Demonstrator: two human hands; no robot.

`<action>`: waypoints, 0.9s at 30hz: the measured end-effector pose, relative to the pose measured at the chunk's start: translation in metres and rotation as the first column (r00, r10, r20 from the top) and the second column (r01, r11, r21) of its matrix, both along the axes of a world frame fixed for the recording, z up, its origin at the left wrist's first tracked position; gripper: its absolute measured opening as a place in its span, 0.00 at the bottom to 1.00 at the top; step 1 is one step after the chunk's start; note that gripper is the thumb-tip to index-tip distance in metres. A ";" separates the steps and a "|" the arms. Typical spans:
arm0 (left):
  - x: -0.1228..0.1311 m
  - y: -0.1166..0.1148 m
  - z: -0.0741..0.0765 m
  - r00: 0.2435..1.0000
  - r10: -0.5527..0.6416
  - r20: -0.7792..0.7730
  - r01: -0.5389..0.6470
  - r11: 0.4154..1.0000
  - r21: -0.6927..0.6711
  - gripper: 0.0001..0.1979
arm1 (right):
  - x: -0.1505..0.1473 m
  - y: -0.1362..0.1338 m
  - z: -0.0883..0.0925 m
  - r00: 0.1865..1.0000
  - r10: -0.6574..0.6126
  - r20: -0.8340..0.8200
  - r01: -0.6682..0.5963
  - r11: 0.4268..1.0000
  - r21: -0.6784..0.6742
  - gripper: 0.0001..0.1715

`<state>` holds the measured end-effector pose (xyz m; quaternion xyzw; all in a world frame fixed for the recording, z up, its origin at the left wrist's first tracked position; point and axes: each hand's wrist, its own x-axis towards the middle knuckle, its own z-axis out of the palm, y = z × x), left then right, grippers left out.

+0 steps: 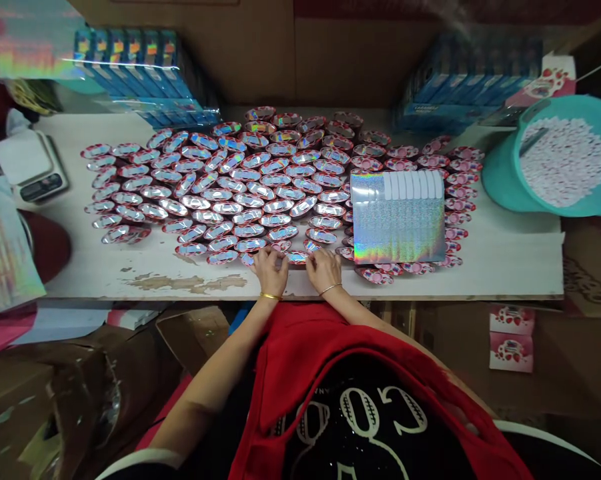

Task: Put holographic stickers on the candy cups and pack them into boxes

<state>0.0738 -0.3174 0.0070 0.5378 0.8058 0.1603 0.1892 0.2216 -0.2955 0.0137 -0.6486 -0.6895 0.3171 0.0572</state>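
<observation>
My left hand and my right hand are at the front edge of a large group of small oval packs. Each pack has a shiny silver oval top and a red-pink printed side. Between my hands sits one oval pack, its two ends at my pinched fingertips. My fingers partly cover it and its neighbours. Right of my hands, a holographic sticker sheet lies on top of other packs. White oblong patches show along its upper right part. Packs near the sheet have pink tops instead of silver ones.
A teal bucket full of small white-and-pink pieces stands at the right. On the left are a white scale and a dark red tub. Blue boxes in clear wrap stand behind the packs. The worn table edge runs before me.
</observation>
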 end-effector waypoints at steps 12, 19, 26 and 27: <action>0.045 0.116 0.018 0.946 -0.322 0.046 0.295 0.909 0.295 0.18 | 0.069 0.063 0.010 0.935 -0.015 -0.354 0.095 0.973 0.211 0.18; 0.164 0.247 0.016 0.788 -0.585 -0.190 0.594 0.804 -0.011 0.19 | 0.174 0.170 0.008 0.961 -0.159 -0.225 0.246 0.863 0.441 0.16; 0.164 0.252 -0.009 0.776 -0.604 -0.179 0.602 0.795 -0.075 0.12 | 0.195 0.219 -0.022 0.999 0.013 0.046 -0.031 0.909 0.415 0.21; 0.160 0.251 -0.009 0.776 -0.611 -0.153 0.609 0.790 -0.067 0.11 | 0.193 0.222 -0.025 0.998 0.049 0.048 -0.064 0.914 0.401 0.19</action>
